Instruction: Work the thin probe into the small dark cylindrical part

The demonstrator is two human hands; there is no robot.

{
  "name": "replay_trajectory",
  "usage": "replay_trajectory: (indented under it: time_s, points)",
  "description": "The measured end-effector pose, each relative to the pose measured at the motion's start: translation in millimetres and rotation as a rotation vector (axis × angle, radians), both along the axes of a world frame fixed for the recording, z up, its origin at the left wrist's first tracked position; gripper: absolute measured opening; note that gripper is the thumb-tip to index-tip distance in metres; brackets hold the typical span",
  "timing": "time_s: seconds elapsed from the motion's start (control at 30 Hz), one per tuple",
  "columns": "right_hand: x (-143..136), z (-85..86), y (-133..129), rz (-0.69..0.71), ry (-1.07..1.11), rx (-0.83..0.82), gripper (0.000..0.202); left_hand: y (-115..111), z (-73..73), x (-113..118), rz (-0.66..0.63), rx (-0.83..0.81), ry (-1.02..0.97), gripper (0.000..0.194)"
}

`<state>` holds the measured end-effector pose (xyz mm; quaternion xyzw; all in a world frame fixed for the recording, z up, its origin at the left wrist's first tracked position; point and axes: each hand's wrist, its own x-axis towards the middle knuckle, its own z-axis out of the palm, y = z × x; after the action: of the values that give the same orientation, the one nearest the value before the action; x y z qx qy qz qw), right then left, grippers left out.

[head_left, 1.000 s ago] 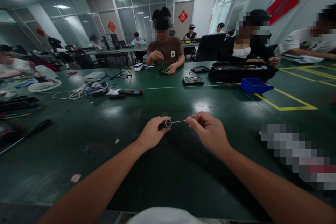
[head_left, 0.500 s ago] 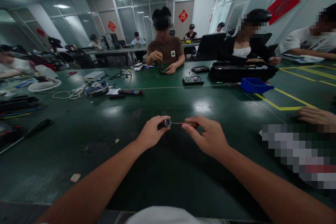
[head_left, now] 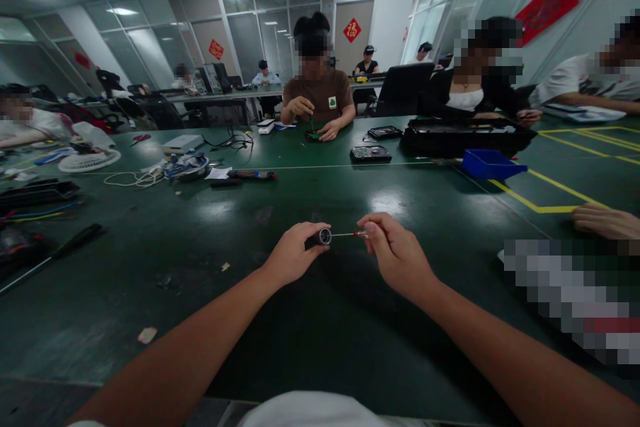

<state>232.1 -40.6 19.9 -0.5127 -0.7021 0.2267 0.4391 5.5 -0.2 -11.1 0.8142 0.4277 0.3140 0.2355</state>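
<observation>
Between the thumb and fingers of my left hand (head_left: 293, 255) is a small dark cylinder (head_left: 324, 236) with a round, light-rimmed end facing right; its kind I cannot make out. My right hand (head_left: 400, 250) is closed around the handle of a thin screwdriver (head_left: 345, 235), red near the shaft. The shaft runs level to the left, and its tip is at the cylinder's round end. How deep the tip sits inside does not show. Both hands are held above the green table (head_left: 300, 360).
A long screwdriver (head_left: 55, 257) lies at the left. Farther back are a dark tool (head_left: 250, 175), a hard drive (head_left: 371, 154) and a blue bin (head_left: 493, 165). A person in brown (head_left: 320, 97) works opposite, and another person's hand (head_left: 603, 220) rests at the right.
My right hand has turned and drawn slightly to the right, so more of the screwdriver's shaft shows. My left hand still holds the cylinder. The whole view has shifted slightly.
</observation>
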Motion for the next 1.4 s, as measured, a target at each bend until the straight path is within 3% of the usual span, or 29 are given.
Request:
replay_trajectory:
  time_s: [0.17,0.3,0.5,0.63,0.73,1.03,1.4]
  points:
    - [0.7,-3.2,1.8,0.076,0.128,-0.066,0.022,-1.6,4.4,0.0,0.008,0.004,0.027,0.039]
    - [-1.1,-4.7,1.8,0.039,0.163,-0.156,0.026,-2.5,5.0,1.6,0.001,-0.002,0.046,0.036]
    - [-5.8,-9.8,9.4,0.029,0.513,-0.141,0.023,-3.8,5.0,3.7,0.019,0.004,0.028,0.039]
    - [-5.1,-13.6,18.1,0.017,0.844,-0.302,0.027,-4.4,6.6,4.0,0.023,0.023,0.046,0.04]
    - [-3.9,-15.4,20.3,0.067,0.968,-0.435,0.027,-3.9,5.6,3.6,0.034,0.04,0.062,0.041]
    - [-6.1,-16.5,15.0,-0.014,0.671,-0.134,0.025,-3.4,0.3,1.3,0.042,0.062,0.071,0.042]
    - [-6.0,-10.8,11.0,0.004,0.518,-0.081,0.024,-4.6,5.2,3.4,0.057,0.056,0.088,0.041]
